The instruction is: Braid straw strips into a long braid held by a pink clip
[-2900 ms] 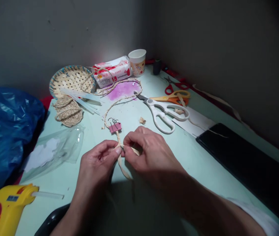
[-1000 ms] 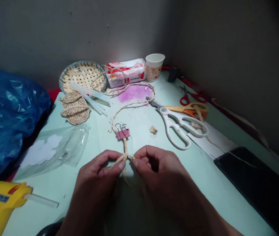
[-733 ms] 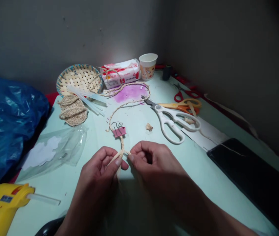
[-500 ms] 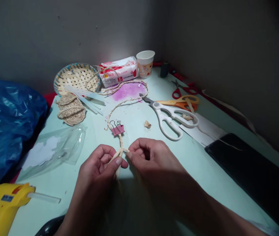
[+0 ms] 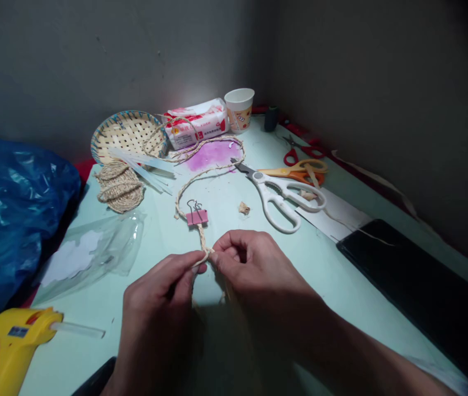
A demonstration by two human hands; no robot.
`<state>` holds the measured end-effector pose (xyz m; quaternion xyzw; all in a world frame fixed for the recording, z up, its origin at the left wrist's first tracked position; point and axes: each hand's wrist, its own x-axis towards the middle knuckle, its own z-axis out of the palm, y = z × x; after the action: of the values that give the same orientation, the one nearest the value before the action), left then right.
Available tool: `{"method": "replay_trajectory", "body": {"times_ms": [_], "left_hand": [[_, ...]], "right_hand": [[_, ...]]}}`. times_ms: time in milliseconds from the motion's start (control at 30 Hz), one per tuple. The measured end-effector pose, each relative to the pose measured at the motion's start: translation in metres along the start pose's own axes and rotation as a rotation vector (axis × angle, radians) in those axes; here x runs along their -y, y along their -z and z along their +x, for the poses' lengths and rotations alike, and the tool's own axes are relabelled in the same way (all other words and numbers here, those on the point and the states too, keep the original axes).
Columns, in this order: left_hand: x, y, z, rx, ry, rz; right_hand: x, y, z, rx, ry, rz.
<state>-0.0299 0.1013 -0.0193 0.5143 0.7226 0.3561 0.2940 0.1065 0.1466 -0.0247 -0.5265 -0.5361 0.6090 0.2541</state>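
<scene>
A braided straw cord (image 5: 202, 236) runs down from a pink binder clip (image 5: 197, 218), and its loose strands spread at my fingertips. My left hand (image 5: 168, 280) pinches a pale strand on the left side of the braid's lower end. Close beside it, my right hand (image 5: 244, 261) has thumb and forefinger closed on strands at the right. Above the clip the finished cord curves back over the table towards a purple stain (image 5: 209, 156). The strand ends below my hands are dim and partly hidden.
White scissors (image 5: 277, 201) lie right of the clip, with orange-handled scissors (image 5: 319, 166) behind. A woven basket (image 5: 129, 135), tissue pack (image 5: 201, 124) and paper cup (image 5: 239, 110) stand at the back. A coiled cord (image 5: 119, 187), plastic bag (image 5: 93, 258) and yellow glue gun (image 5: 15, 341) are left.
My left hand has turned, its fingers now straighter and pinched at the braid's end. The clip has tilted more upright, and the view has shifted slightly.
</scene>
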Motion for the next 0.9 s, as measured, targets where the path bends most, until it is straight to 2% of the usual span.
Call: {"method": "replay_trajectory", "body": {"times_ms": [100,233,333,600,767,833,900], "left_hand": [[0.004,-0.002,-0.008,-0.076,-0.321,0.345],[0.014,-0.002,-0.014,-0.087,-0.533,0.747],[0.014,-0.002,-0.015,-0.105,-0.622,0.931],[0.006,-0.007,-0.022,-0.151,-0.670,1.052],[0.012,-0.009,-0.020,-0.198,-0.764,0.996],[0.015,-0.007,-0.017,-0.155,-0.834,0.926],[0.014,-0.001,-0.014,-0.064,-0.866,0.797]], "right_hand": [[0.001,-0.001,0.000,-0.035,0.038,-0.076],[0.003,-0.003,-0.001,-0.088,0.087,-0.182],[0.002,-0.004,-0.002,-0.093,0.111,-0.209],[0.001,-0.003,-0.004,-0.093,0.140,-0.232],[0.000,-0.001,-0.001,-0.028,0.171,-0.214],[-0.001,-0.001,0.002,-0.022,0.190,-0.213],[0.000,-0.002,0.003,-0.042,0.190,-0.252]]}}
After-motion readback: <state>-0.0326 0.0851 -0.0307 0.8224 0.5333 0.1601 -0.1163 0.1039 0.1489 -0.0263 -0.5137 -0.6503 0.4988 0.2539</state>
